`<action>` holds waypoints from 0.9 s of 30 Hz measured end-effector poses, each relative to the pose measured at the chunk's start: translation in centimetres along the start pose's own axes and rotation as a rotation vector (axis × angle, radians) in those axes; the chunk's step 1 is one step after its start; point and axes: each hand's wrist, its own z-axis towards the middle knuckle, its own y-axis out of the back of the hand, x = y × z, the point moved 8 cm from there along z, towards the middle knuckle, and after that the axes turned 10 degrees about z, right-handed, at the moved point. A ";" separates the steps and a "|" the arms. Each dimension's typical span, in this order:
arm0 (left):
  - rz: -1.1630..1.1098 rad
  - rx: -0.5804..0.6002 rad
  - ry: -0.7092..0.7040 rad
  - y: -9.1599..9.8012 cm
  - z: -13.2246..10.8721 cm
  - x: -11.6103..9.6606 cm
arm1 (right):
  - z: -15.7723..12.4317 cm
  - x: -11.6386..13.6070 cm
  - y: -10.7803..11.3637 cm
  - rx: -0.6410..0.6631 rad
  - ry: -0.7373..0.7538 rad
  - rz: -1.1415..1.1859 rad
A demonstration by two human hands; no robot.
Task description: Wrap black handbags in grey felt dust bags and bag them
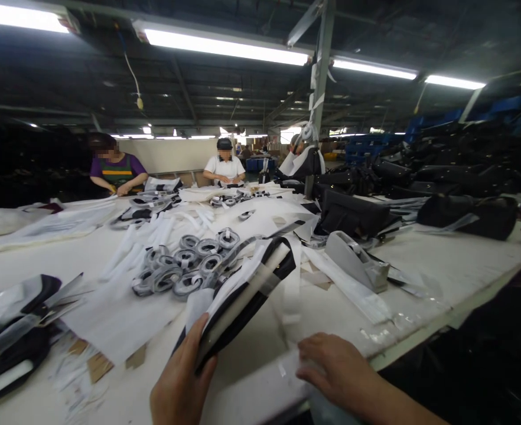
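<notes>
Near the front edge of the tabletop (pixel 455 265), just this side of the pile of grey tape rolls (pixel 189 262): left hand (pixel 181 378) with its grip wrapped round the lower end of a black-and-white folded piece (pixel 243 295), holding it tilted up and away. Right hand (pixel 335 369) to the right of that piece, resting flat on the white surface, grip loose, holding nothing. Grey tape dispenser (pixel 357 260) right of the rolls. Black bags (pixel 420 177) stacked further right. Two people across, behind the rolls.
</notes>
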 end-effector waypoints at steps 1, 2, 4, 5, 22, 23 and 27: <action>-0.004 -0.007 -0.002 0.2 0.1 -0.3 | -0.2 0.2 -0.5 -0.023 -0.009 0.053; -0.009 -0.014 -0.008 0.4 0.1 -0.6 | -0.1 0.2 -0.8 -0.066 -0.016 0.084; -0.016 -0.032 -0.020 0.7 0.2 -1.1 | 0.8 -0.2 -1.2 -0.165 -0.032 0.119; -0.020 -0.039 -0.023 0.8 0.2 -1.3 | 1.4 -0.5 -1.9 -0.172 -0.050 0.129; -0.132 -0.091 -0.033 0.7 0.7 -3.5 | 4.1 -0.4 -5.8 -0.090 0.020 0.070; -0.134 -0.096 -0.028 0.8 0.8 -3.4 | 4.0 -1.4 -6.3 -0.068 -0.031 0.033; -0.137 -0.112 -0.011 1.0 1.1 -2.9 | 3.7 -5.4 -5.4 -0.023 -0.051 -0.135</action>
